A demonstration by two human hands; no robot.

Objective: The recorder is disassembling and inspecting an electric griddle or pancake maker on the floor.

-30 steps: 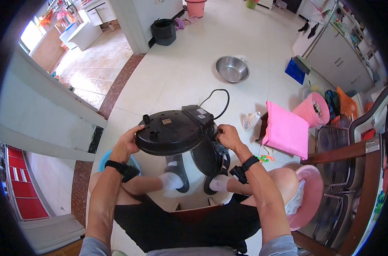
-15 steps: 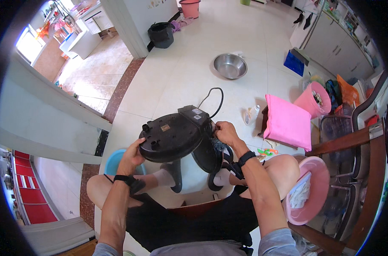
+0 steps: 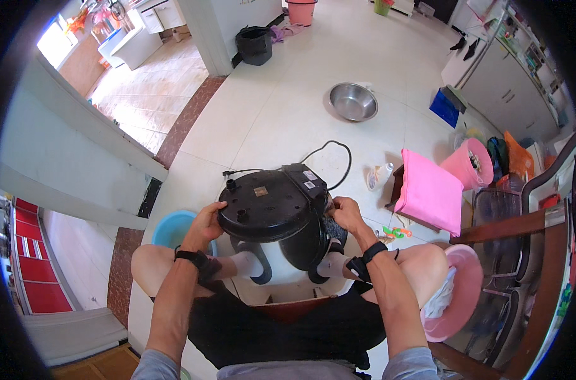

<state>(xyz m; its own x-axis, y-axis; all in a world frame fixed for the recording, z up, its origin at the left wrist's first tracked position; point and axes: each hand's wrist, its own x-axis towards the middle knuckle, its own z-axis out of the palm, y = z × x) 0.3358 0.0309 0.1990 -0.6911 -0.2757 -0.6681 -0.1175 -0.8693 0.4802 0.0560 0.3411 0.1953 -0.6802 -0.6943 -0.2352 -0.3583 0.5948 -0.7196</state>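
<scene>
Cream tiled floor (image 3: 281, 107), over which a black round two-part appliance (image 3: 272, 206) was held underside up; left hand (image 3: 207, 223) clamped on its rim; right hand (image 3: 347, 215) at its right edge, grip indistinct; grey scourer (image 3: 336, 232) just below that hand: scrubbing seemed the step under way, the next stroke calling for a steady rim hold.

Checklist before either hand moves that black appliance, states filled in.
1. Left hand on the rim of the black appliance: ok, at its near-left edge.
2. Right hand grip: cannot tell; at the appliance's right side, fingertips partly hidden.
3. Cord loop clear of both hands: ok, it bows out beyond the appliance.
4. Full view of the shoes: not ok, the appliance covers part of them.
5. Steel basin clear of the appliance: ok, apart on the floor.
</scene>
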